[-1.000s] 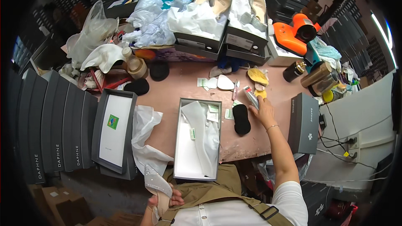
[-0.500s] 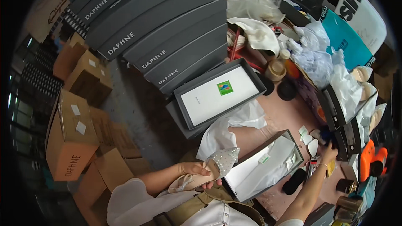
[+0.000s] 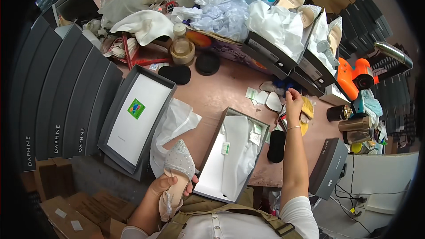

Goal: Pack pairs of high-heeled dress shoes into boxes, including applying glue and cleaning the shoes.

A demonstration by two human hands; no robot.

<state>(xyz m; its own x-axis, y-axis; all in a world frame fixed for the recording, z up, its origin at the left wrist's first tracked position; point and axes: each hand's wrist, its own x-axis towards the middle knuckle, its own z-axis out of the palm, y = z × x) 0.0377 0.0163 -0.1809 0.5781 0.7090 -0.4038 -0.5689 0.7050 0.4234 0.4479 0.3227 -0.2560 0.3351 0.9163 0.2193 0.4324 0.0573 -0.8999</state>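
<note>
- Left hand (image 3: 170,186) closed around a glittery pointed shoe (image 3: 178,168), held off the near edge of the surface (image 3: 221,88), beside the open box (image 3: 232,155).
- Right hand (image 3: 293,99) reaches mid-surface; fingers pinch at small paper pads (image 3: 265,99). Can't tell if anything is gripped.
- Box holds only tissue and tags; shoe not yet in.
- Lid (image 3: 135,117) lies off at the left edge. Judged: packing barely begun.

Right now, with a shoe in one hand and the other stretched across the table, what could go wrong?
The left hand grips the pointed shoe loosely beyond the table edge; it might slip to the floor. The right hand reaches over the open box, so the forearm could nudge the black insole.
</note>
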